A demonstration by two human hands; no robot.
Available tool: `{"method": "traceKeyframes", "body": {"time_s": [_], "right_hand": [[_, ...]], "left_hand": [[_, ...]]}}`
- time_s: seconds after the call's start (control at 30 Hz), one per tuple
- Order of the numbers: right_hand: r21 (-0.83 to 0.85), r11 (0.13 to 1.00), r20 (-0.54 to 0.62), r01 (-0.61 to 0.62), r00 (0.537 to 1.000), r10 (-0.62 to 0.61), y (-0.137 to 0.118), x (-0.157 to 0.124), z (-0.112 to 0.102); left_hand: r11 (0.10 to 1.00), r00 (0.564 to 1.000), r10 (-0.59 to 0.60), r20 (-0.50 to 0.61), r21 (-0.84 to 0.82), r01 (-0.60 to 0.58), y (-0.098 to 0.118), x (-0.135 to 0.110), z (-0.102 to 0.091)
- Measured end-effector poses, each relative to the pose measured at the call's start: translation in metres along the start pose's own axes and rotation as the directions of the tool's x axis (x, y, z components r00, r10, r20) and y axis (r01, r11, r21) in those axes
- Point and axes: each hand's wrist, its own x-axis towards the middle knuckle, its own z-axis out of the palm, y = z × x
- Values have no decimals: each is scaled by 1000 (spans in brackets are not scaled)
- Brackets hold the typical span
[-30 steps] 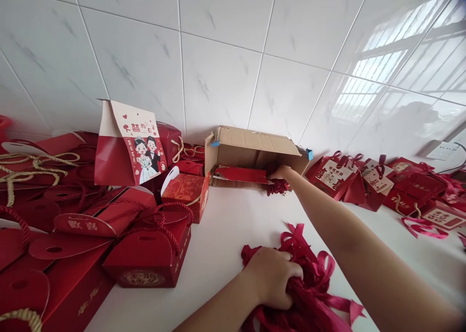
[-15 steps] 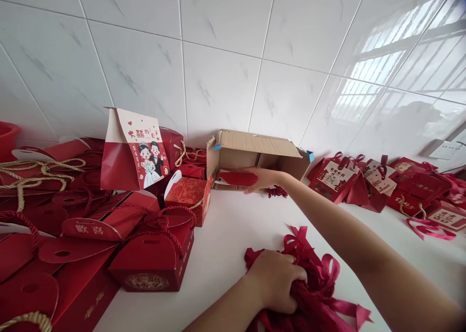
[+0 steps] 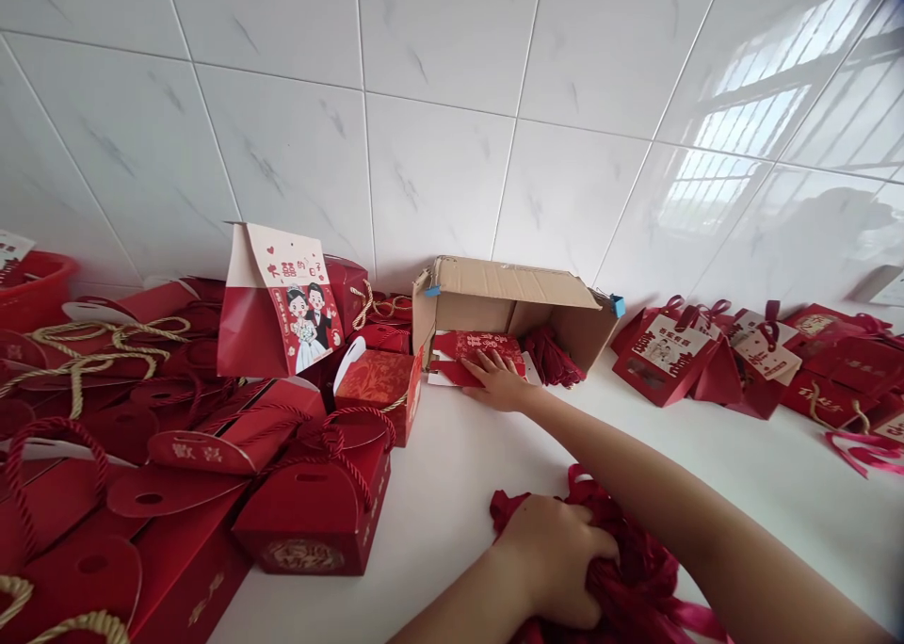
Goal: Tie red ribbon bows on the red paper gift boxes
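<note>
My right hand (image 3: 498, 381) lies flat, fingers spread, on a flat red card-like gift box blank (image 3: 475, 356) at the mouth of an open cardboard carton (image 3: 508, 297) lying on its side against the tiled wall. More dark red ribbon (image 3: 557, 354) sits inside the carton. My left hand (image 3: 557, 559) is closed on a bunch of dark red ribbons (image 3: 636, 578) near the front of the white counter (image 3: 452, 474).
Many red gift boxes with rope handles (image 3: 311, 493) crowd the left side. A red-and-white bag with a cartoon couple (image 3: 282, 300) stands behind them. A red basin (image 3: 32, 286) sits at far left. Small red ribboned bags (image 3: 670, 357) line the right wall.
My right hand moved left from deep inside the carton and drew the flat red piece out to the carton's mouth, then flattened on it. The left hand stayed on the ribbons.
</note>
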Motion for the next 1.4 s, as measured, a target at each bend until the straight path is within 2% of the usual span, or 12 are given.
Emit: {"method": "traceKeyframes", "body": {"time_s": [0.23,0.47,0.67,0.87,1.0,1.1,1.23,1.4], "right_hand": [[27,1000,-18,-8,1000,9,-2,3,6],[-18,1000,-46,18,999,-18,-1,4,7],[-139,990,-165,21,985,-45,2,6,-6],[-218,976,-302,13,950,-80,2,-1,-31],[-250,967,-337,38,933,-124,-3,-19,-53],[-266,962,-349,54,925,-149,-9,-43,-59],[-255,964,-323,69,934,-152,-20,-86,-41],[-162,966,-183,201,956,-230,-38,-133,-10]], "left_hand": [[1000,999,-15,29,18,14,1,0,-4],[1000,1000,-10,23,-17,10,1,-1,-3],[1000,999,12,-31,-28,-13,-2,-1,2],[999,1000,-4,-9,31,4,-1,0,2],[999,1000,-3,-15,41,3,0,0,2],[999,1000,-3,-16,49,4,0,-1,2],[998,1000,-8,-16,57,9,1,-1,0],[999,1000,-15,-5,49,15,5,-2,-1]]}}
